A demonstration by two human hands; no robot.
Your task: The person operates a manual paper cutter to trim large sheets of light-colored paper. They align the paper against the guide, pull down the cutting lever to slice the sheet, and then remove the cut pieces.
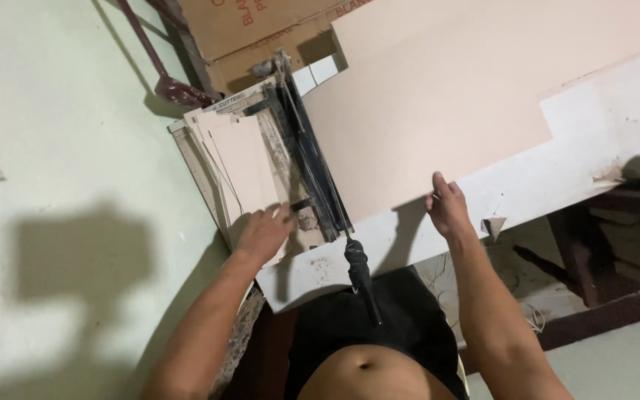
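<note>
1. While a person stands at a white worktable (601, 141), seen from a head-worn camera looking down, a large pale peach sheet of board (446, 89) lies across the tabletop, with its near edge running up to a paper cutter (301, 159).
2. Plain, matte and unmarked, the sheet shows a stepped cut along its right side; its upper part runs out of the picture.
3. The right hand (450, 207) rests on the sheet's near edge, fingers extended flat and pressing down rather than curled round anything.
4. The left hand (264, 233) lies spread, palm down, on a stack of narrower peach strips (238, 167) piled on the cutter's bed, left of the blade arm; it grips nothing.
5. The cutter's dark blade arm is down along the bed, and its black handle (361, 278) juts over the table's near edge, between the two forearms and touched by neither hand.
6. Brown cardboard boxes (261, 33) stand beyond the cutter, cut off by the top of the picture.
7. Hard to make out: how many strips are in the stack, and whether the big sheet's edge passes under the blade arm, since the arm hides the joint.
8. Heavy shadow blurs the table legs and the floor below at right; the thumb of the right hand is hidden behind the hand.
</note>
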